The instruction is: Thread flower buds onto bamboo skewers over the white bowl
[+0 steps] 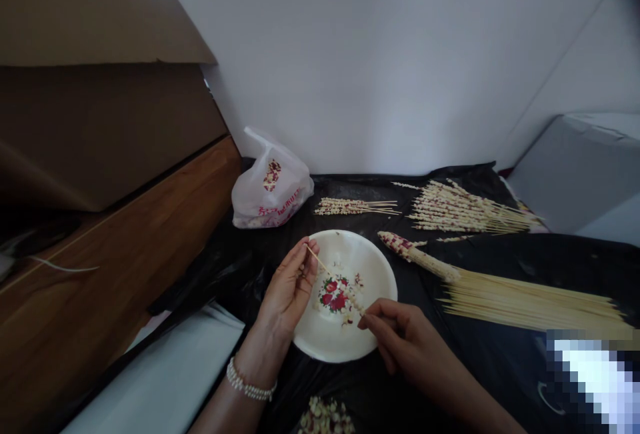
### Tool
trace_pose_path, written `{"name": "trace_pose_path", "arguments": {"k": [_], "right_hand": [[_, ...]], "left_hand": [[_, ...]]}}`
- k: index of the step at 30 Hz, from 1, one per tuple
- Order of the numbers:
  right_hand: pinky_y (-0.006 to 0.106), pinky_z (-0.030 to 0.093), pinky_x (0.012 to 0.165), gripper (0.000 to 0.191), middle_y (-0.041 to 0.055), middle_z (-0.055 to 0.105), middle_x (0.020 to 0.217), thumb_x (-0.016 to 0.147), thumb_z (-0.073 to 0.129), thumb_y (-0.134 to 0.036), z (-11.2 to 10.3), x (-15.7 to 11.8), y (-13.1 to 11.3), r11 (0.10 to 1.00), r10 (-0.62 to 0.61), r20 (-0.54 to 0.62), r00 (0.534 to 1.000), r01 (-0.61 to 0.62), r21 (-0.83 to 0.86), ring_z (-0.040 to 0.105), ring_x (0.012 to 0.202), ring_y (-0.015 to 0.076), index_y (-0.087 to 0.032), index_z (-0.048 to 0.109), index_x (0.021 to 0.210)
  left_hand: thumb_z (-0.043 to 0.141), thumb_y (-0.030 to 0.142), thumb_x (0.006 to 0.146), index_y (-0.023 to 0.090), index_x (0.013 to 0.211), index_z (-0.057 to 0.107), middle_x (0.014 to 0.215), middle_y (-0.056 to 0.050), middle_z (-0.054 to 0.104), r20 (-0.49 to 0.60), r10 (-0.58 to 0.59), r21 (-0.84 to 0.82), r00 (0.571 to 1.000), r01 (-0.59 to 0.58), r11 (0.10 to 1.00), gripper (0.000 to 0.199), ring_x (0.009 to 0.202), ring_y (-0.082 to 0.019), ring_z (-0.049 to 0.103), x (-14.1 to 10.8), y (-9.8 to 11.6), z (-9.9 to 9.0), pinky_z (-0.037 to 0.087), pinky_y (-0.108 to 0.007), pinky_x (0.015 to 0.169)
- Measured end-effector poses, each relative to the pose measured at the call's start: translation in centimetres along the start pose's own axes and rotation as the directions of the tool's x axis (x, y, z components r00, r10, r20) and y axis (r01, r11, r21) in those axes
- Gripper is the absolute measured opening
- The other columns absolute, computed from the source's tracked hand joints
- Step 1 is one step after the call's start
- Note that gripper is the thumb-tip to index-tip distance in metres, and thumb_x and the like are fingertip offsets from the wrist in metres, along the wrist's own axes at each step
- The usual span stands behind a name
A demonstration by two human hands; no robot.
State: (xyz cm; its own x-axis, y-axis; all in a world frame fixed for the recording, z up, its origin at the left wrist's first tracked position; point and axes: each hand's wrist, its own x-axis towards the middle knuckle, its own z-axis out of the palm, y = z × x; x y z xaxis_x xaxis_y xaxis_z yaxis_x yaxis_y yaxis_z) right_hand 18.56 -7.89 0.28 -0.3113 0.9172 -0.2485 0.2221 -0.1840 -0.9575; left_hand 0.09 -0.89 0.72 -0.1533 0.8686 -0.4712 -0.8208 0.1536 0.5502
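My left hand pinches the bare upper end of a thin wooden skewer, held slanting over a cream bowl. Cream corn kernels are threaded along the skewer's lower part. My right hand is closed at that lower end, thumb and forefinger pressed together; whether a loose kernel is between them is too small to tell. Several cream and dark red kernels lie in the bowl, over its printed red flowers. Right of the bowl rests a corn cob, its tip still covered in red and cream kernels, the rest stripped.
Bare skewers lie at right on black plastic sheeting. Kernel-covered skewers lie in a small bundle and a larger pile behind. A white plastic bag stands back left; a kernel cluster sits nearest me.
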Motion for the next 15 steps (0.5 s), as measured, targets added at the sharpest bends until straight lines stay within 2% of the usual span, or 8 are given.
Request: {"name": "trace_pose_path", "arguments": {"k": [3, 15], "right_hand": [[0.022, 0.024, 0.043, 0.033, -0.0082, 0.04, 0.041, 0.092, 0.046, -0.04, -0.01, -0.04, -0.07, 1.0, 0.004, 0.0, 1.0, -0.004, -0.015, 0.035, 0.038, 0.0082, -0.013, 0.064, 0.083], [0.022, 0.024, 0.043, 0.033, -0.0082, 0.04, 0.041, 0.092, 0.047, -0.039, 0.04, -0.11, 0.05, 1.0, -0.002, 0.018, 1.0, 0.002, 0.0, 0.035, 0.038, 0.0081, -0.012, 0.064, 0.083]], "left_hand": [[0.053, 0.006, 0.09, 0.007, 0.095, 0.067, 0.091, -0.01, 0.072, -0.004, -0.024, -0.038, 1.0, 0.024, 0.999, 0.015, 0.077, -0.013, 0.071, 0.05, 0.11, -0.07, 0.059, -0.019, 0.062], [0.054, 0.005, 0.088, 0.009, 0.093, 0.067, 0.087, -0.007, 0.071, -0.033, -0.061, -0.072, 0.998, 0.058, 0.996, 0.015, 0.074, -0.011, 0.069, 0.12, 0.32, 0.15, 0.057, -0.016, 0.062]]}}
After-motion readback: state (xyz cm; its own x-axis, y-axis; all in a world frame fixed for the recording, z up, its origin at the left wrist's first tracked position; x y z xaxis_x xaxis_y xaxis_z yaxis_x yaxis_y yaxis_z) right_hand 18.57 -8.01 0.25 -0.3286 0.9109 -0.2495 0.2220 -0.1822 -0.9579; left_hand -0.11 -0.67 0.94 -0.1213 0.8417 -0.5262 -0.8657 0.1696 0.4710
